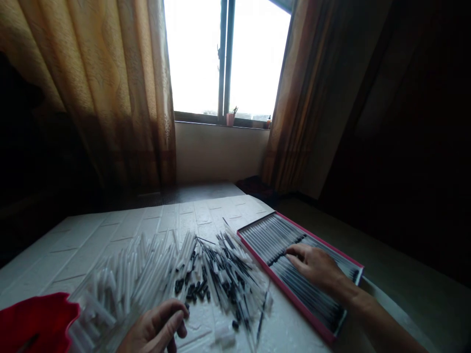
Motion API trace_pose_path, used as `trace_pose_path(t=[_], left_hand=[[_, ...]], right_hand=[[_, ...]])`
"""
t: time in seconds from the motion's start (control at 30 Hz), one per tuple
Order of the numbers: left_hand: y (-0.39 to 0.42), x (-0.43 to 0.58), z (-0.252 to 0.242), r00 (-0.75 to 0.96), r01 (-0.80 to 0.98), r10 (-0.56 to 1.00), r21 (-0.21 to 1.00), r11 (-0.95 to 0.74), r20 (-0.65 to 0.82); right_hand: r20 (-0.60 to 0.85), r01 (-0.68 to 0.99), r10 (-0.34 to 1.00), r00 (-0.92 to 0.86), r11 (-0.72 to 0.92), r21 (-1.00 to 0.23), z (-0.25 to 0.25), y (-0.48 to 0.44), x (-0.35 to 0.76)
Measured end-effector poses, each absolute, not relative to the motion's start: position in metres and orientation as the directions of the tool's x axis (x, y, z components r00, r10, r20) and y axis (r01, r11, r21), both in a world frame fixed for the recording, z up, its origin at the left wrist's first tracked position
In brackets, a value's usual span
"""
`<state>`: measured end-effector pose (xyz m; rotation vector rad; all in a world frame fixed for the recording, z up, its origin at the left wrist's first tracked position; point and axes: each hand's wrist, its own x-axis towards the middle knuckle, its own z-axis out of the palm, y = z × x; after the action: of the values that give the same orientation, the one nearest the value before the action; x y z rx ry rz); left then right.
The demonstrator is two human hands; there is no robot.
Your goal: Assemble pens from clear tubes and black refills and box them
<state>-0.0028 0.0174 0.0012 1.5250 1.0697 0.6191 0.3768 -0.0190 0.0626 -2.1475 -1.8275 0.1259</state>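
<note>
My right hand [312, 264] reaches over a shallow red-edged box [294, 305] and touches the rows of pens [270, 235] lying in it. Its fingertips come together at the line of black ends between two rows; what they pinch is hidden. Low in the middle, my left hand [158, 326] has its thumb and fingers curled together. Small black caps [198, 290] lie just beyond it, one dark piece right at its fingertips. Clear plastic pen tubes [150, 264] are heaped to the left, and thin dark refills [226, 274] fan out between the tubes and the box.
A red scalloped container [40, 323] stands at the lower left. The table [206, 215] has a white brick-patterned cover. Behind it are curtains [121, 98], a window [195, 59] and an orange cup [230, 119] on the sill.
</note>
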Motion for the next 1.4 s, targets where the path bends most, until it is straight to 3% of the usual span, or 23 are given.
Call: trace_pose_path(t=[0.27,0.53,0.83,1.07,1.27,1.4], left_hand=[[0.026,-0.012,-0.001,0.172,0.197,0.985,0.978,-0.063,0.029],[0.032,-0.026,0.008,-0.046,0.174,0.988,0.975,-0.136,0.146],[0.027,-0.015,-0.001,-0.123,0.236,0.972,0.957,-0.169,0.202],[0.030,-0.024,-0.007,-0.064,0.280,0.972,0.938,-0.202,0.228],[0.028,-0.023,-0.006,-0.077,0.365,0.960,0.904,-0.223,0.268],[0.026,-0.024,-0.001,0.036,0.516,0.895,0.759,-0.397,0.444]], right_hand=[[0.216,0.931,0.971,-0.102,0.170,-0.324,0.078,0.021,0.276],[0.143,0.956,0.971,-0.194,0.220,-0.193,0.058,0.047,0.216],[0.106,0.977,0.979,-0.172,0.184,-0.112,0.032,0.045,0.219],[0.062,0.985,0.985,-0.162,0.165,-0.053,0.028,0.045,0.213],[0.077,0.985,0.989,-0.125,0.133,-0.109,0.029,0.045,0.215],[0.175,0.954,0.975,-0.140,0.180,-0.240,0.031,0.047,0.222]])
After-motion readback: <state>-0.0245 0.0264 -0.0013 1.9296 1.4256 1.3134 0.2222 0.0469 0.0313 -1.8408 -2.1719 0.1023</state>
